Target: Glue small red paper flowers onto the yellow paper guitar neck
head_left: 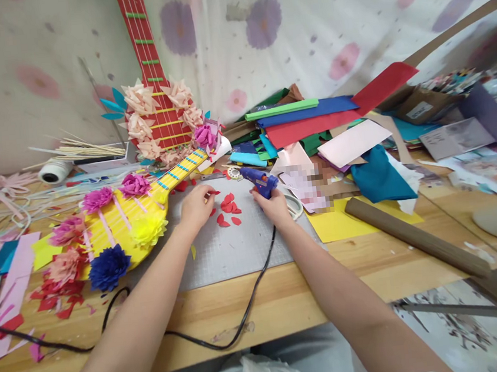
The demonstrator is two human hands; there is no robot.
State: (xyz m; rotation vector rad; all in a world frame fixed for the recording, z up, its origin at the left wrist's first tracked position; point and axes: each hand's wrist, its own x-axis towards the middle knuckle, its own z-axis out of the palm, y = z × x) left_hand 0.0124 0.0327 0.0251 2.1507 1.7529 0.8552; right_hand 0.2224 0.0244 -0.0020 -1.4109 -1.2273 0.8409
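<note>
My right hand (272, 205) is closed round a blue glue gun (257, 180), its nozzle pointing left over a grey cutting mat (232, 247). My left hand (196, 206) rests on the mat with its fingers pinched on a small red paper petal (210, 195). Several more red petals (228, 207) lie between the two hands. The gun's black cord (258, 279) runs back toward me over the table edge. Left of my left hand lies a yellow paper guitar (128, 222) decorated with paper flowers.
A red paper guitar (155, 83) leans on the flowered curtain behind. A heap of coloured paper sheets (313, 123) fills the back right. A brown cardboard tube (414, 236) lies on the right. Red scraps (53, 298), wooden sticks (85, 150) and a tape roll (54, 171) sit at left.
</note>
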